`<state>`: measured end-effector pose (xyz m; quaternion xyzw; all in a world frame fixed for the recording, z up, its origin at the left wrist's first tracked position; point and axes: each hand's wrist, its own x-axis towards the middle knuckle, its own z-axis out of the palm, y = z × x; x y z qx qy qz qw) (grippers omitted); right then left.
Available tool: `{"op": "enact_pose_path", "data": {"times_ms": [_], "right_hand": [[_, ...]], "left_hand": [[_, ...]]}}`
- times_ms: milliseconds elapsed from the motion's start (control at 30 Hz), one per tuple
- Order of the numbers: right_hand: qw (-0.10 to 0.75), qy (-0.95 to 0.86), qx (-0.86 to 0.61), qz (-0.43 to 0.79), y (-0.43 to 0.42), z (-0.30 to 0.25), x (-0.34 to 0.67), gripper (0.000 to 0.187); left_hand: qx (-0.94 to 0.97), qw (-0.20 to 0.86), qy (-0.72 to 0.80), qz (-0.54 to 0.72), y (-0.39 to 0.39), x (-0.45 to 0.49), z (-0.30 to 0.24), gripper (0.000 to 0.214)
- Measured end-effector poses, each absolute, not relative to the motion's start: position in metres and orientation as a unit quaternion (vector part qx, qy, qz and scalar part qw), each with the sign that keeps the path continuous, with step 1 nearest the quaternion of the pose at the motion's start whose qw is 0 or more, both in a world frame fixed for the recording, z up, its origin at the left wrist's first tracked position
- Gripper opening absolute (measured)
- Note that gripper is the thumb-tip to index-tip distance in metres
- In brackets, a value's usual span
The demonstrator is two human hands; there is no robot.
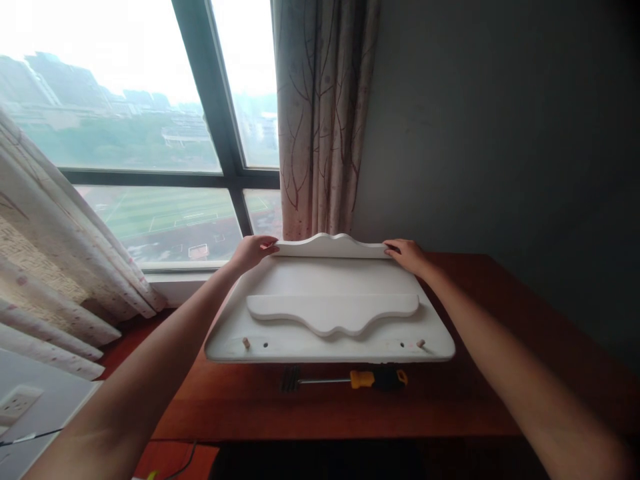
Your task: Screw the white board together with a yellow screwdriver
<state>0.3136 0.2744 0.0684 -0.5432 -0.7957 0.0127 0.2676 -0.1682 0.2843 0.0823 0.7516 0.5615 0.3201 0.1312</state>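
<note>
The left hand (256,252) pinches one end of a wavy-topped white rail (330,249) between thumb and fingers, and the right hand (406,256) grips the other end the same way. The rail stands on edge along the far side of a white board (320,277), its curved crest upward. Nearer the person, a second wavy piece (333,312) lies flat on the board, its scalloped edge toward the person. Close to the board's near corners stand a left peg (246,343) and a right peg (421,345), each with a small dark hole just inward of it.

The board rests on a reddish-brown counter (320,420) with a soft sheen. In front of the board lies a screwdriver (362,379) with a yellow and black handle; by its tip sits a little cluster of dark pieces (290,379), too small to make out.

Beyond the counter, a patterned curtain (325,133) hangs beside a dark-framed window (150,133) overlooking a green sports field and hazy buildings. A plain grey wall (475,133) fills the right, in shadow. At lower left, a socket (20,405) shows below another curtain (55,227).
</note>
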Motion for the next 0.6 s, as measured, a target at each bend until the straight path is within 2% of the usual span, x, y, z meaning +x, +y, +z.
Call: {"op": "enact_pose_path", "data": {"times_ms": [600], "right_hand": [[0.293,-0.753,-0.588,0.041,0.275,0.056,0.314,0.030]], "left_hand": [[0.744,0.122,0.572,0.323,0.282,-0.165,0.070,0.048]]}}
